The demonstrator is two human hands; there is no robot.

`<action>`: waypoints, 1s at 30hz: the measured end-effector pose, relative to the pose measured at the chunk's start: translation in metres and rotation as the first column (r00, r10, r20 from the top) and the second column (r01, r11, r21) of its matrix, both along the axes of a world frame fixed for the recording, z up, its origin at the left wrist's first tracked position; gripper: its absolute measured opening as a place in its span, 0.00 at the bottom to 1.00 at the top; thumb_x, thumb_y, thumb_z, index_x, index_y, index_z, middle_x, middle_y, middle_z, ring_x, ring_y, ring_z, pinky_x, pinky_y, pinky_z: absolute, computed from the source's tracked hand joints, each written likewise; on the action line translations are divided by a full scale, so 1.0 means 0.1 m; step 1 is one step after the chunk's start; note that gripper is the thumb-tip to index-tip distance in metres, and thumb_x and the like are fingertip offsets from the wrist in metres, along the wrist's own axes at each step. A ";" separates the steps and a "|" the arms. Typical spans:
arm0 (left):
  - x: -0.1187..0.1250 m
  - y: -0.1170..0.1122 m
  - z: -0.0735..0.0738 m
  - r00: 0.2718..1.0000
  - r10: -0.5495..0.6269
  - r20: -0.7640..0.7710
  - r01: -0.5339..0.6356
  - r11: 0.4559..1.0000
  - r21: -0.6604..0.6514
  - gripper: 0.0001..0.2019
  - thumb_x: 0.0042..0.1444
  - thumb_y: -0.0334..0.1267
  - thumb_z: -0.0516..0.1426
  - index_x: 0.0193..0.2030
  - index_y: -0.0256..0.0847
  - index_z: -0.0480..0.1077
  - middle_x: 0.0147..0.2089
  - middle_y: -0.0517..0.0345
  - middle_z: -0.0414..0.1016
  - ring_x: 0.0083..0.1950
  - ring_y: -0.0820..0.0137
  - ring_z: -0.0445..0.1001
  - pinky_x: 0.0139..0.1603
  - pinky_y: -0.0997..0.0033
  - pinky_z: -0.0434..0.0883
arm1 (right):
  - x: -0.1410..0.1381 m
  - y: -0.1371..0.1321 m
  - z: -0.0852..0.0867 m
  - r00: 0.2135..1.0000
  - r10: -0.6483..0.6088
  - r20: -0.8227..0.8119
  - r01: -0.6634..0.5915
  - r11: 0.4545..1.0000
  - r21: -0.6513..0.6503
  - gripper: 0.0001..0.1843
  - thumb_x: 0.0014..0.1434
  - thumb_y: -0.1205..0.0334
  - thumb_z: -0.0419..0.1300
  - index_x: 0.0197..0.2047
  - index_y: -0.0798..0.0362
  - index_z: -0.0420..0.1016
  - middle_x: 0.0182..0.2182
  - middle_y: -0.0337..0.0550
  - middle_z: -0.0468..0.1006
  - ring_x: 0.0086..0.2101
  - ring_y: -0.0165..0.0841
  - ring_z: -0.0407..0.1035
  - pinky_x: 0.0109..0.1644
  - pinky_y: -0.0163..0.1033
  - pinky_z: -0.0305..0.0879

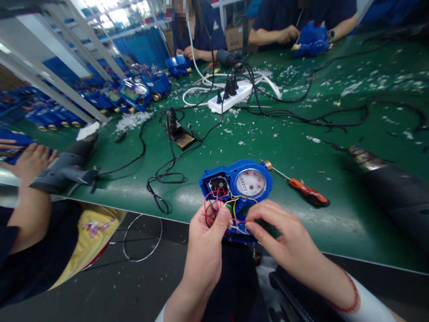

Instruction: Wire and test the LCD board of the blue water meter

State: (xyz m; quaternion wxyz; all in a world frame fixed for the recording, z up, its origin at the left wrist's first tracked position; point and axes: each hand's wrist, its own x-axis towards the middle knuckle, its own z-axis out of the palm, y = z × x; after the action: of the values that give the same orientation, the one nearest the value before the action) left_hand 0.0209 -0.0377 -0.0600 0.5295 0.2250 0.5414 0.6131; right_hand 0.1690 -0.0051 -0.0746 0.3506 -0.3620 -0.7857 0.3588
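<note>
A blue water meter point(250, 183) with a round dial and a brass fitting lies at the front edge of the green table. Red, white, yellow and black wires come out of its open square compartment point(219, 184). My left hand point(211, 228) is closed on a bundle of these wires point(229, 202), thumb on top, with a small green part showing beside the thumb. My right hand point(276, 228) pinches thin wire ends just right of it, thumb and forefinger close together. The lower part of the meter is partly hidden behind both hands.
An orange screwdriver point(308, 191) lies right of the meter, near a heat gun point(389, 179). A soldering iron stand point(181, 136), loose cables and a white power strip point(231, 96) lie beyond. Co-workers sit left and across; more blue meters point(134, 91) stand at back left.
</note>
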 end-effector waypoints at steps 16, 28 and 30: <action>0.12 0.00 0.06 0.897 -0.326 -0.297 0.316 0.945 -0.084 0.10 0.51 0.40 0.64 0.28 0.38 0.68 0.25 0.64 0.65 0.26 0.76 0.59 0.27 0.77 0.60 | -0.04 0.03 0.20 0.973 -0.118 -0.198 0.123 0.992 0.017 0.07 0.61 0.70 0.60 0.32 0.55 0.78 0.27 0.40 0.74 0.29 0.26 0.69 0.32 0.29 0.66; 0.07 -0.02 0.13 0.847 -0.413 -0.334 0.370 0.910 -0.186 0.10 0.49 0.40 0.59 0.24 0.38 0.66 0.19 0.68 0.56 0.22 0.78 0.52 0.23 0.76 0.53 | 0.29 0.17 0.27 0.840 -0.537 -0.074 0.542 0.826 0.156 0.17 0.63 0.64 0.57 0.22 0.57 0.71 0.17 0.37 0.68 0.20 0.24 0.61 0.24 0.31 0.55; 0.07 -0.03 0.12 0.843 -0.417 -0.340 0.375 0.908 -0.186 0.10 0.50 0.41 0.59 0.25 0.38 0.66 0.20 0.68 0.57 0.22 0.77 0.53 0.24 0.76 0.54 | 0.21 0.09 0.26 0.935 -0.348 -0.066 0.353 0.932 0.084 0.08 0.60 0.67 0.59 0.29 0.57 0.74 0.23 0.38 0.72 0.23 0.24 0.64 0.26 0.29 0.60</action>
State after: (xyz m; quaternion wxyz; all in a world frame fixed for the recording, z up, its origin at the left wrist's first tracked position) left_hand 0.0276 -0.0402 -0.0481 0.5443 0.4137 0.6070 0.4052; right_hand 0.1899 0.0039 -0.0486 0.4453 -0.4703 -0.7155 0.2619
